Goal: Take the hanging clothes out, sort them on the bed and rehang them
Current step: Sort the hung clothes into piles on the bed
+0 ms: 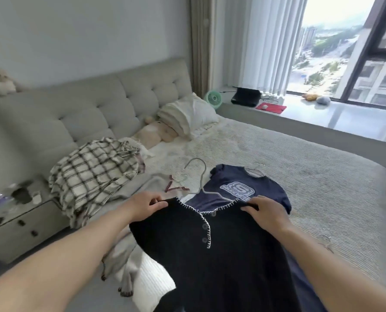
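Hands, left hand [145,204] & right hand [266,213], grip black top [210,255] over navy tee [237,190]; plaid pile [93,174] left.

I'm looking into a home bedroom, high up in an apartment block. A made bed [288,158] with a tufted grey headboard [111,109] and pillows [187,118] fills it. Sheer curtains [268,41] frame a window [354,48] overlooking city buildings.

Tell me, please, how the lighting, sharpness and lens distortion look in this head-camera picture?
In the head view, daylight through the window washes out its upper part and puts glare on the sill; the wide lens bends the bed edge and stretches both forearms; the black top held by left hand and right hand shows little detail, and the picture is soft.
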